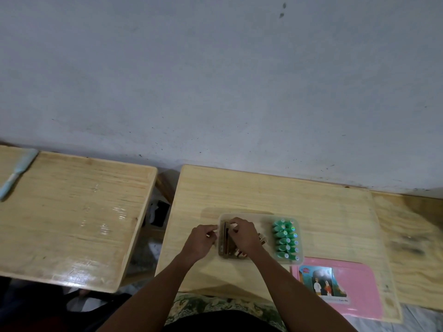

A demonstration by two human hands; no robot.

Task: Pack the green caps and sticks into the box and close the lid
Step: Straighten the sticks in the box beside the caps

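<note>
A clear plastic box (266, 218) sits on the middle wooden table. Several green caps (285, 239) stand in rows in its right part. Brown wooden sticks (224, 240) lie in its left part, partly hidden by my hands. My right hand (243, 236) is over the sticks, its fingers pinching a pale stick near the box's far left corner. My left hand (200, 240) is at the box's left edge, fingers curled on a thin pale stick. The pink lid (359, 288) lies flat on the table to the right and nearer me, with a picture label on it.
A second wooden table (72, 216) stands to the left across a gap, with a pale blue comb (16, 174) at its far left. A third wooden surface (412, 238) adjoins on the right. A grey wall (215, 80) rises behind.
</note>
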